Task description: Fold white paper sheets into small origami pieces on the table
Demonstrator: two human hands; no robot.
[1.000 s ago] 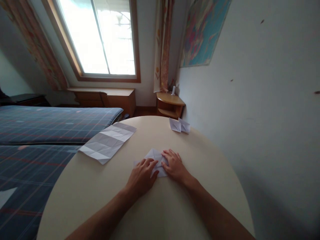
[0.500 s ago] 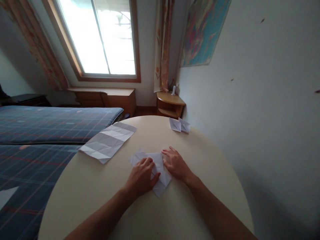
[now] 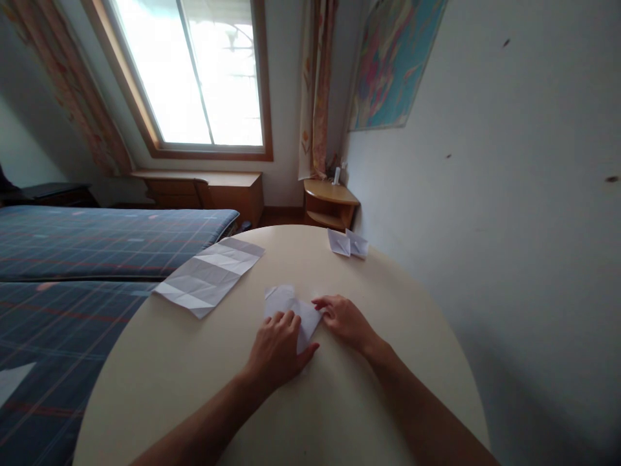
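Observation:
A white sheet of folded paper (image 3: 280, 299) lies on the round cream table (image 3: 388, 388) in front of me. My left hand (image 3: 279, 343) rests over its near part, fingers bent and pressing it down, thumb stretched to the right; the paper beneath is hidden. At the paper's right corner, my right hand (image 3: 345, 323) has its thumb and curled fingers together on the edge.
A larger creased sheet (image 3: 208, 275) lies at the table's left edge. Two small folded paper pieces (image 3: 348, 244) stand at the far right edge. A plaid mattress (image 3: 97, 246) borders the left side, a wall (image 3: 509, 226) the right.
The folded paper has turned, its lower point no longer showing below my left hand. My left hand has shifted slightly right, and my right fingers have curled in at the paper's corner.

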